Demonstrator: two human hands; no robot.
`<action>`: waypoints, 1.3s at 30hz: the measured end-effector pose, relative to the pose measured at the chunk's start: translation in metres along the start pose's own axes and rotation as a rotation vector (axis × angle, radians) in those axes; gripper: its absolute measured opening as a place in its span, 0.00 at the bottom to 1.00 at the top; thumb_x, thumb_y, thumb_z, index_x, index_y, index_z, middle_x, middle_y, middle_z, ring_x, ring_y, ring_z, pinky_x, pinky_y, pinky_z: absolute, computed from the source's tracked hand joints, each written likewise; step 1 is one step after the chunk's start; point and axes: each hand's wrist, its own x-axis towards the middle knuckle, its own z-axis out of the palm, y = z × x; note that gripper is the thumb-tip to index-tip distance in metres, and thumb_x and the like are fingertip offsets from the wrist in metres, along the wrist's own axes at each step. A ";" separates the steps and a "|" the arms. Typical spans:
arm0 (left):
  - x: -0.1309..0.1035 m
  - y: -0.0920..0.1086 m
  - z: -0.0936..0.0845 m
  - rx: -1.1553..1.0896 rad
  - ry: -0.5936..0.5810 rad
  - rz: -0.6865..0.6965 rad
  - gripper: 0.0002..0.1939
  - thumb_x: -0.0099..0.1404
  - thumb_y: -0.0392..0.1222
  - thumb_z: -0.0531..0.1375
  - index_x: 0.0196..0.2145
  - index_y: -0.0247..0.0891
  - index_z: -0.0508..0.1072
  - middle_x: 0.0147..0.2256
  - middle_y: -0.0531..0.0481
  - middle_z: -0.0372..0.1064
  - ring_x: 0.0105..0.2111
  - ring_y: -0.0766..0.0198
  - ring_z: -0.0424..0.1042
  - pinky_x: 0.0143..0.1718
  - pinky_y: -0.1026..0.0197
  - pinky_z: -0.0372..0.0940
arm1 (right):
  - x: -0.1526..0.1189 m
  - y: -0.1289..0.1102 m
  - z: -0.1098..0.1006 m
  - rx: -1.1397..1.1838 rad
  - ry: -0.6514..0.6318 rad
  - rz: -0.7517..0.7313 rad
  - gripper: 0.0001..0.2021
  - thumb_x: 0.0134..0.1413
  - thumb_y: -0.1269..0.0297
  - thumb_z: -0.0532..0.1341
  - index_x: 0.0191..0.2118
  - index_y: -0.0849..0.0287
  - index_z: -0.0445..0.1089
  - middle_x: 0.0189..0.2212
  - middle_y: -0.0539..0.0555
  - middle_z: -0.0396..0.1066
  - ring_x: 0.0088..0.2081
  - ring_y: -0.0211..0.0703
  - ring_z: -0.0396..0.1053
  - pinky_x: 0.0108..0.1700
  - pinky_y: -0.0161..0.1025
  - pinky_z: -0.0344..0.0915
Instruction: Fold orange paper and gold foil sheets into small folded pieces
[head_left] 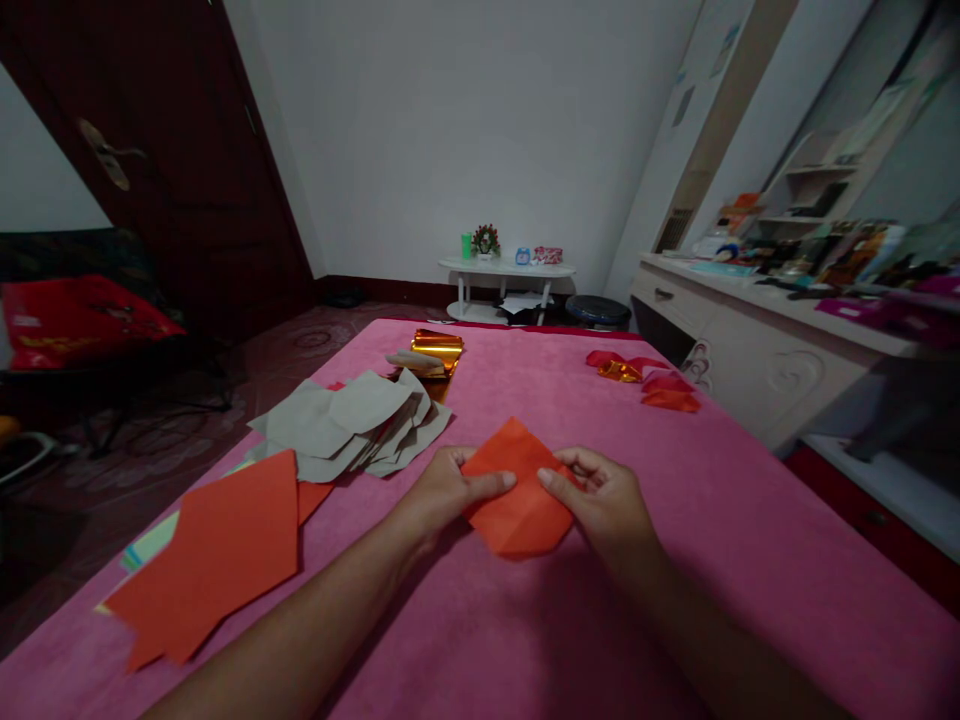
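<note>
An orange sheet of paper (521, 515), roughly diamond-shaped with rounded lower edges, is held above the pink cloth in the middle. My left hand (457, 487) pinches its left edge, the thumb lying on top and the fingers beneath. On the right edge, my right hand (600, 495) grips the same sheet, thumb on its face and fingers behind. Larger orange sheets (232, 545) lie at the left, over pale green and blue ones. Behind them spreads a pile of grey paper pieces (330, 415), near a shiny gold roll (439, 348).
Small red, pink and gold folded pieces (667, 390) rest at the far right of the pink-covered table (720, 560). Beyond stand a low white table (510, 268) and a dark round stool (598, 310). A cluttered white dresser (757, 350) is on the right.
</note>
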 end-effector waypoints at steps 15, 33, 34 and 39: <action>0.010 -0.010 -0.005 0.019 0.057 0.262 0.15 0.49 0.37 0.70 0.36 0.31 0.76 0.34 0.42 0.77 0.31 0.59 0.75 0.37 0.58 0.68 | 0.000 0.005 -0.002 0.061 0.050 0.008 0.23 0.37 0.58 0.71 0.41 0.58 0.66 0.39 0.59 0.74 0.40 0.49 0.73 0.42 0.44 0.69; -0.001 0.007 -0.008 0.846 0.110 1.052 0.09 0.56 0.28 0.60 0.26 0.40 0.77 0.35 0.46 0.72 0.35 0.61 0.71 0.36 0.58 0.64 | 0.001 0.002 -0.015 -0.158 0.134 -0.483 0.13 0.40 0.81 0.56 0.20 0.57 0.72 0.35 0.53 0.69 0.38 0.42 0.68 0.38 0.38 0.65; -0.003 0.007 -0.008 0.889 0.117 1.116 0.10 0.57 0.28 0.59 0.26 0.40 0.77 0.36 0.46 0.72 0.36 0.61 0.70 0.37 0.57 0.63 | 0.000 0.000 -0.015 -0.186 0.144 -0.534 0.14 0.39 0.82 0.55 0.20 0.56 0.72 0.36 0.53 0.69 0.38 0.41 0.68 0.40 0.39 0.64; -0.009 0.007 -0.010 0.981 0.092 1.219 0.14 0.58 0.25 0.55 0.27 0.41 0.75 0.39 0.46 0.73 0.40 0.60 0.69 0.42 0.55 0.63 | -0.008 -0.008 -0.014 -0.281 0.193 -0.652 0.18 0.36 0.85 0.50 0.19 0.55 0.71 0.38 0.51 0.68 0.41 0.42 0.68 0.42 0.40 0.64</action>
